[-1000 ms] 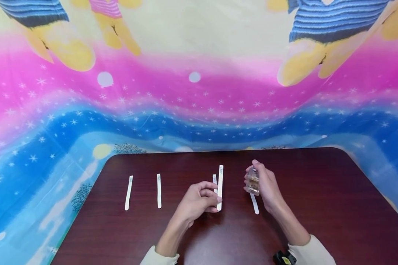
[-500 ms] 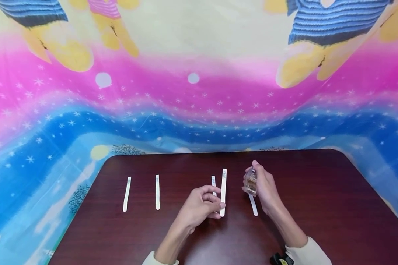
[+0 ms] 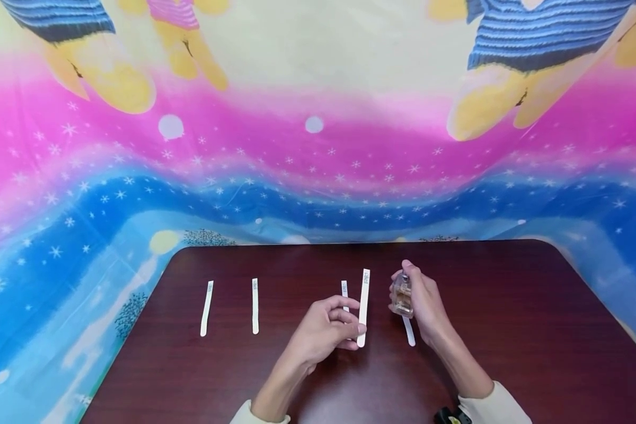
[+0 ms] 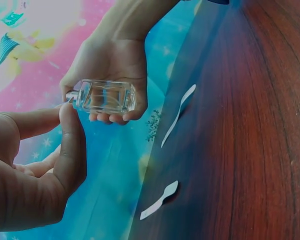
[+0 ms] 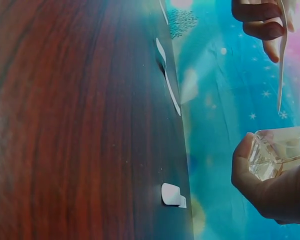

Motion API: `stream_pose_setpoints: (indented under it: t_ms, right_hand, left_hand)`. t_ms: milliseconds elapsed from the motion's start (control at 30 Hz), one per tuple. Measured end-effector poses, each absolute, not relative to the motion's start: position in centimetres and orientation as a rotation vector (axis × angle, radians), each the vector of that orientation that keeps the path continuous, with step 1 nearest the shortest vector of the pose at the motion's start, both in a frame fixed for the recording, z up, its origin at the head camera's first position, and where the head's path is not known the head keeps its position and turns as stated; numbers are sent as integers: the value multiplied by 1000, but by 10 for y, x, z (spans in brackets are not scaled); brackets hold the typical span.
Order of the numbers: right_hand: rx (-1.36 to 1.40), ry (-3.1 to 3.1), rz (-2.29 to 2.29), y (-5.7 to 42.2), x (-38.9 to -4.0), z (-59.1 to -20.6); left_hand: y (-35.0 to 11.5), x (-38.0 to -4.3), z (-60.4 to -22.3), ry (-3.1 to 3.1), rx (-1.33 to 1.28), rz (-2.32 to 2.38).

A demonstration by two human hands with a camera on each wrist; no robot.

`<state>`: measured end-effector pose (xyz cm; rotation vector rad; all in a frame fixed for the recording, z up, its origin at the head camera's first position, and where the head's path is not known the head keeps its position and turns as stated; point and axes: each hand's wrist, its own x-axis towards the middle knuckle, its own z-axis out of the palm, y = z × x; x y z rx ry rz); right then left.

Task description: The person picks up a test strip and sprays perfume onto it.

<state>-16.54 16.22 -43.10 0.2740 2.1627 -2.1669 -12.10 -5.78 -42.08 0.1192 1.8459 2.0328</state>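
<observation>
Tabletop (image 3: 514, 318) below, strip (image 3: 364, 301) now nearer bottle (image 3: 403, 299)

The left hand (image 3: 323, 331) and right hand (image 3: 426, 299) are bare. The left sleeve (image 3: 247, 414) and right sleeve (image 3: 494, 406) are plain off-white, each stopping short of the hand. Beside the right sleeve shows a small, blocky black device (image 3: 447, 415) bearing a yellowish patch.
</observation>
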Motion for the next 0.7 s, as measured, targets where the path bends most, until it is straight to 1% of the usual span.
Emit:
stream_pose_setpoints:
  t_ms: [467, 700]
  right_hand:
    - [269, 2218, -2120, 154, -165, -435]
    - [257, 2474, -1985, 149, -164, -439]
  left_hand:
    - [-50, -118, -418, 1818, 136, 2063]
    - [-46, -116, -417, 1816, 139, 2070]
